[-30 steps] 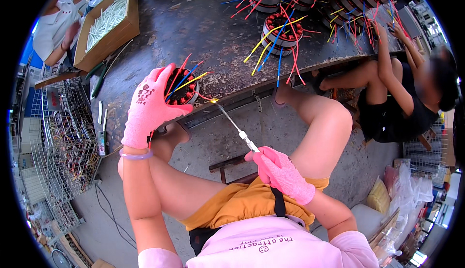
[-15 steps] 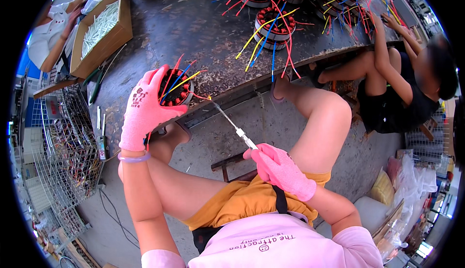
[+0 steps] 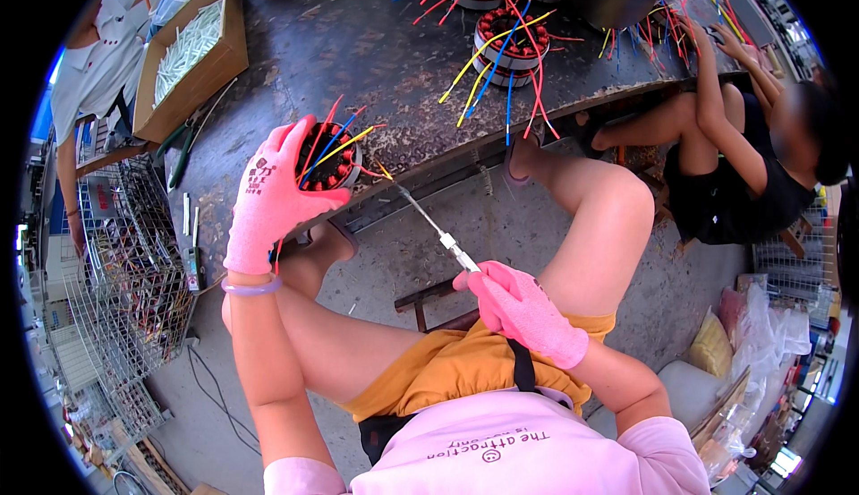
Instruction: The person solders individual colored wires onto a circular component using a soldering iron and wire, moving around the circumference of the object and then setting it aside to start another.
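A motor stator (image 3: 333, 173) with red windings and red, blue and yellow lead wires sits at the table's near edge. My left hand (image 3: 270, 186), in a pink glove, is wrapped round its left side, thumb along the near rim and fingers along the far side. In my right hand (image 3: 523, 310), also gloved in pink, is a slim hand tool (image 3: 450, 243) with a thin metal shaft and a white handle. Its tip meets the end of a short lead wire (image 3: 371, 172) that sticks out from the stator's right side. The tool's exact kind is too small to make out.
Another stator (image 3: 512, 45) stands farther right on the dark table (image 3: 304, 56), with several more behind. A wooden box (image 3: 234, 46) of white sleeves and green-handled pliers (image 3: 183, 157) lie left. A co-worker (image 3: 729, 155) sits at right; another person (image 3: 103, 65) stands at far left.
The view has shifted slightly. My hands, the stator and the tool keep nearly the same positions. At far left the person's arm has dropped from the box to hang down.
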`<action>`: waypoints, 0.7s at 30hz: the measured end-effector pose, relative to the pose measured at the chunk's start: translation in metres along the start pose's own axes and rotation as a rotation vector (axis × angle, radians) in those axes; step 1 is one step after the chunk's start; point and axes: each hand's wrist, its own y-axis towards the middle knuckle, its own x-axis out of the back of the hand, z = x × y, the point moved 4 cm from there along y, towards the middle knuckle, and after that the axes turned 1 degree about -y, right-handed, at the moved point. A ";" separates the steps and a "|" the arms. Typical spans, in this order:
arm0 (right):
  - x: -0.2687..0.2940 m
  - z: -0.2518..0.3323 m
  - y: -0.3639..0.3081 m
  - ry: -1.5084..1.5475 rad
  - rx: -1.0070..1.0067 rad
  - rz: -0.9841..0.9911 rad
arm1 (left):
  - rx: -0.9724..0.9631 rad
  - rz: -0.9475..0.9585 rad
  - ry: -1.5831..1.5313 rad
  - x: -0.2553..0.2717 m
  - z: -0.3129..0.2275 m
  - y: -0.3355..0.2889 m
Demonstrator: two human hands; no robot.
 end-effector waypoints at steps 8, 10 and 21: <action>-0.002 -0.003 0.001 0.055 -0.085 -0.028 | 0.003 0.013 -0.014 -0.002 0.004 0.002; -0.002 -0.003 0.001 0.049 -0.069 -0.029 | 0.000 0.014 -0.013 -0.001 0.004 0.001; -0.001 -0.009 0.002 0.057 -0.031 -0.021 | -0.014 0.003 -0.011 -0.001 0.003 0.002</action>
